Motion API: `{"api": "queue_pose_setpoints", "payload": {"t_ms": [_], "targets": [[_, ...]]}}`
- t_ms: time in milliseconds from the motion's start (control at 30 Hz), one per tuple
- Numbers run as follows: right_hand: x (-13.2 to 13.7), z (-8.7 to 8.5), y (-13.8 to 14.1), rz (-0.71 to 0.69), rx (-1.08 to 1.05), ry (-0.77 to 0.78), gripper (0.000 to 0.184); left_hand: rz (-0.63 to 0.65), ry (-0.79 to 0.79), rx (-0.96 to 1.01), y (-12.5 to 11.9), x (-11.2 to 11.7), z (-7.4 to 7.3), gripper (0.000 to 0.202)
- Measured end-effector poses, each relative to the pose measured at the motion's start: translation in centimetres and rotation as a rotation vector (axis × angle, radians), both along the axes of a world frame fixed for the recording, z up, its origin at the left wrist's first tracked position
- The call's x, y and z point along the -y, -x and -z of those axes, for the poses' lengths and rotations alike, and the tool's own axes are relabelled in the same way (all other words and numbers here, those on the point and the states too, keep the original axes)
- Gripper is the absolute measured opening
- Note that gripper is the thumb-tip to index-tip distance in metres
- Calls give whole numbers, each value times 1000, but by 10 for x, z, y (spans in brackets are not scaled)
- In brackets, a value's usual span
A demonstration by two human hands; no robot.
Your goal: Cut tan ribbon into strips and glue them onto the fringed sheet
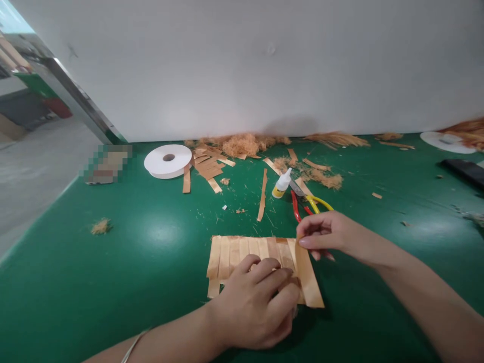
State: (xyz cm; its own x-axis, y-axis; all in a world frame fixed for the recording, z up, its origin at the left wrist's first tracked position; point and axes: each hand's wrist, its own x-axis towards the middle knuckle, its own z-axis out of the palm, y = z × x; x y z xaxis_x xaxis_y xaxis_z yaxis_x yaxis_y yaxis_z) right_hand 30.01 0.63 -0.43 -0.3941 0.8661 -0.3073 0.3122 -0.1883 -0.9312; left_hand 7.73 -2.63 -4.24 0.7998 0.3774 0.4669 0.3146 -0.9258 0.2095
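A flat panel of pale tan strips (pixel 225 254) lies side by side on the green table, with a ragged lower left edge. My left hand (pixel 260 297) rests on its lower right part, fingers bent and pressed down on it; the fingertips are partly hidden. Between thumb and forefinger, my right hand (pixel 321 234) pinches the top end of a tan strip (pixel 308 275) along the panel's right edge. Just beyond that hand lie red-handled scissors or pliers (pixel 295 201) and a yellow-handled tool (pixel 313 202). A small white glue bottle (pixel 282 185) with a yellow label stands beside them.
A white tape roll (pixel 168 159) lies at the back left, near loose tan strips (pixel 207 165). Fluffy fibre piles (pixel 244 145) line the white wall (pixel 242 65). A single strip (pixel 262 194) lies beyond the panel. A dark object (pixel 463 174) sits far right.
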Motion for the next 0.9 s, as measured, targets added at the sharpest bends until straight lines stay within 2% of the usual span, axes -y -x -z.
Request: {"api": "queue_pose_setpoints", "payload": {"t_ms": [133,233,367,567,900], "targets": [[1,22,4,69,202,-101,17,32,57,-81,-2,-1,-1,18],[0,32,3,93,362,-193,20,52,95,-160,-2,-2,0,22],[2,32,5,70,443,-302,23,97,109,-182,-3,-5,0,24],[7,36,5,71,495,-434,24,90,117,-169,-4,-6,3,23],[9,42,9,146,538,-432,13,59,89,-276,-4,-7,9,28]]}}
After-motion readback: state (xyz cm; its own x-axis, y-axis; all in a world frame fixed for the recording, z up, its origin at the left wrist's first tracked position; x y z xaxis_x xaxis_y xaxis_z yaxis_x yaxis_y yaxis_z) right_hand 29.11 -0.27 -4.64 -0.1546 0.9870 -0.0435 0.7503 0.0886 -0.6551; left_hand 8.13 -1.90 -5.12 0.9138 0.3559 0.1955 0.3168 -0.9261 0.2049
